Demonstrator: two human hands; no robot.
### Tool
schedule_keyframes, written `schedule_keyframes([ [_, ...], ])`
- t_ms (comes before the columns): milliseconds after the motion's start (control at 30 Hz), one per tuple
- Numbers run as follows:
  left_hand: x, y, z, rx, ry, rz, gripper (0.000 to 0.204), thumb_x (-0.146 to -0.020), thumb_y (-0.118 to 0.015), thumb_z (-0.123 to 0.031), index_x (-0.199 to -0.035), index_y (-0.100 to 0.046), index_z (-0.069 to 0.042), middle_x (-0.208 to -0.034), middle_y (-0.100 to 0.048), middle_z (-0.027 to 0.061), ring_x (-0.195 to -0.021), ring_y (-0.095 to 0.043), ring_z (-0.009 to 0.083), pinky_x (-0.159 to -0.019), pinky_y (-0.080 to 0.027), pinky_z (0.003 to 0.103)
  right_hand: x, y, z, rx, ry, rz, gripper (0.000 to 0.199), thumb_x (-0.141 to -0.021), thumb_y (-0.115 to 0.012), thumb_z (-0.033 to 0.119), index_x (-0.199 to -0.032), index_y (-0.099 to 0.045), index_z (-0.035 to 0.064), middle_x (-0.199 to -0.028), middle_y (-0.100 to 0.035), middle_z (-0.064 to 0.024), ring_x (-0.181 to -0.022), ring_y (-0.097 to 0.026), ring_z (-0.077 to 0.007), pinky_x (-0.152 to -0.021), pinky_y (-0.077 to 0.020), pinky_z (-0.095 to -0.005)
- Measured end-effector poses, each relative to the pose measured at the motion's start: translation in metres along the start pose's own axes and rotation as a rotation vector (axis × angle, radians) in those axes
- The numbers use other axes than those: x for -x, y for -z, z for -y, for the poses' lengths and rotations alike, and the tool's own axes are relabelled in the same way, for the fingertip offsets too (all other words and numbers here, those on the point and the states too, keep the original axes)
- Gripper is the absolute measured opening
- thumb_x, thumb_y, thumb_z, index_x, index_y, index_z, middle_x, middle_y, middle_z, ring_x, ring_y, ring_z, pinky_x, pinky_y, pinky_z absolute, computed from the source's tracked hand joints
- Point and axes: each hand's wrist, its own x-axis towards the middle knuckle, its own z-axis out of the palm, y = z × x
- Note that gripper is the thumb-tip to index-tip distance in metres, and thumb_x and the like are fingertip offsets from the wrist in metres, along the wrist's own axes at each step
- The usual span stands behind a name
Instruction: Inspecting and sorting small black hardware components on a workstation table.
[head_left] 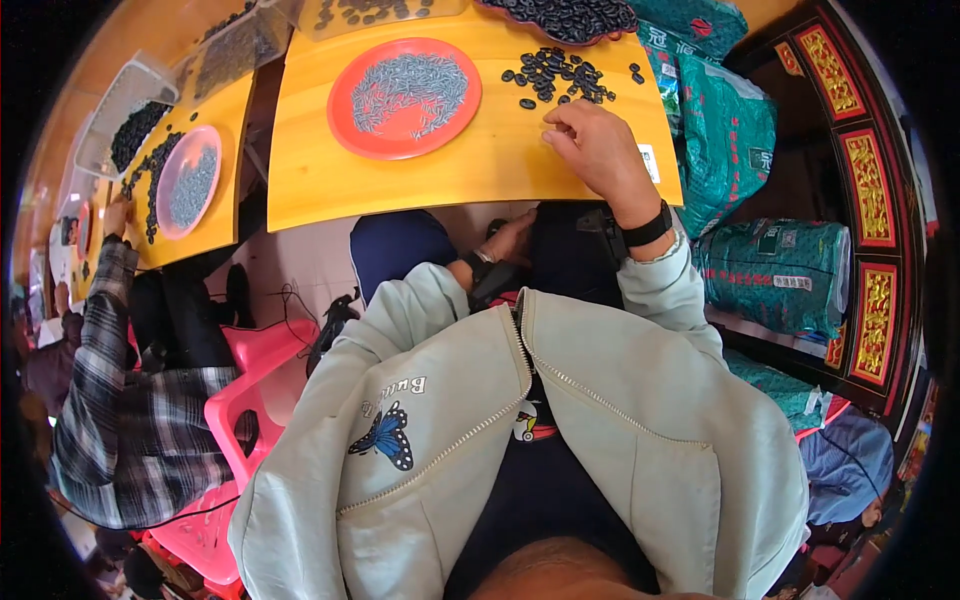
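Dozens of dark seeds (560, 78) lie loose near the tabletop's (480, 165) far right corner; the red plate (404, 98) is heaped. The right hand (600, 150) pinches there, contents unclear, and the left hand (508, 240) rests curled below the near edge.

We cannot see the fingers of the left hand (512, 240), because it sits below the table (470, 165) edge. The dark tray (570, 20) is cut by the top edge.
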Motion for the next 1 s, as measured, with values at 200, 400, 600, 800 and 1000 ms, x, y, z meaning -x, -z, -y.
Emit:
schedule_keyframes([
  [200,-0.024,0.016,0.015,-0.007,-0.05,-0.084,0.066,-0.085,-0.046,-0.058,-0.132,-0.042,-0.012,-0.127,-0.048,0.0081,-0.111,-0.048,0.0284,-0.091,-0.035,0.051,-0.001,-0.006,-0.013,-0.001,-0.018,0.005,0.02,-0.078,-0.065,0.017,-0.092,-0.065,0.0024,-0.081,-0.062,-0.0119,-0.071,-0.061,-0.0264,-0.064,-0.0477,-0.0337],
  [400,-0.026,0.036,0.004,-0.018,-0.123,-0.111,0.046,-0.087,-0.043,-0.051,-0.084,-0.061,-0.008,-0.072,-0.061,0.0044,-0.06,-0.057,0.0178,-0.052,-0.043,0.03,-0.002,-0.009,-0.017,-0.007,-0.027,0.006,0.02,-0.078,-0.065,0.015,-0.092,-0.065,0.0019,-0.081,-0.062,-0.0121,-0.071,-0.061,-0.0266,-0.064,-0.0478,-0.0338],
  [600,-0.021,0.035,0.002,0.066,-0.14,-0.116,0.043,-0.088,-0.044,-0.049,-0.071,-0.057,-0.012,-0.059,-0.052,-0.0002,-0.05,-0.048,0.0155,-0.048,-0.04,0.027,-0.008,-0.014,-0.01,-0.05,-0.044,0.056,0.018,-0.079,-0.061,0.018,-0.09,-0.064,0.0034,-0.084,-0.062,-0.0152,-0.081,-0.059,-0.0333,-0.072,-0.0477,-0.0403],
  [800,-0.014,0.022,-0.005,-0.105,-0.087,-0.083,0.05,-0.082,-0.051,-0.062,-0.074,-0.056,-0.013,-0.066,-0.052,0.0008,-0.06,-0.051,0.0169,-0.056,-0.043,0.031,-0.007,-0.016,-0.011,-0.016,-0.014,0.043,0.019,-0.079,-0.064,0.016,-0.092,-0.064,0.0016,-0.082,-0.062,-0.0125,-0.073,-0.061,-0.0281,-0.065,-0.048,-0.0341],
  [1000,-0.002,0.008,-0.008,-0.246,0.007,-0.044,0.065,-0.079,-0.048,-0.069,-0.103,-0.054,-0.009,-0.089,-0.054,0.0071,-0.086,-0.052,0.0247,-0.069,-0.048,0.041,-0.006,-0.023,-0.01,-0.037,-0.015,0.044,0.018,-0.079,-0.064,0.015,-0.091,-0.064,0.0018,-0.083,-0.062,-0.0129,-0.073,-0.061,-0.0287,-0.065,-0.0481,-0.0341],
])
